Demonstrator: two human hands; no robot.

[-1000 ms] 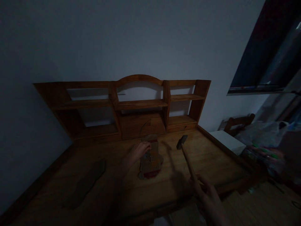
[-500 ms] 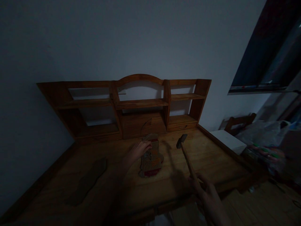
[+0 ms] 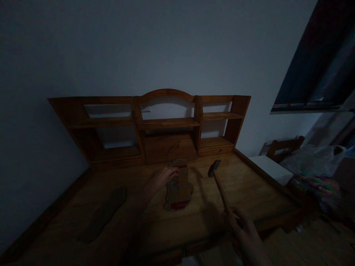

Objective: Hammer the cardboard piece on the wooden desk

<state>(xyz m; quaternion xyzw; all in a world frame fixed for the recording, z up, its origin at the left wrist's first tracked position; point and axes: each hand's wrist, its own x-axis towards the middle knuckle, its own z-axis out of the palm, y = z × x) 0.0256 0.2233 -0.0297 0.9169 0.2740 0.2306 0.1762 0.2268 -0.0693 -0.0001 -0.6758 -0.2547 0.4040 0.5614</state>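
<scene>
In my right hand (image 3: 240, 225) is a hammer (image 3: 221, 188), gripped by its wooden handle with the dark head raised above the desk. My left hand (image 3: 166, 174) rests on the upper left of a ragged piece of cardboard (image 3: 181, 188) with red and orange marks. Its fingers are curled and pressed together; whatever they may pinch is too dark to make out. The cardboard lies on the wooden desk (image 3: 222, 236). Left of my left forearm lies a long, dark flat piece (image 3: 108, 210), its kind hard to tell in the dim light.
A wooden shelf unit (image 3: 169, 122) stands along the back of the desk, against a pale wall (image 3: 166, 44). Right of the desk are a white box-like surface (image 3: 270, 168), a wooden chair back (image 3: 285, 146) and a plastic bag (image 3: 316, 159). A dark window (image 3: 310, 74) is at upper right.
The view has shifted very slightly. My left hand stays on the cardboard, and my right hand still holds the hammer raised in nearly the same place.
</scene>
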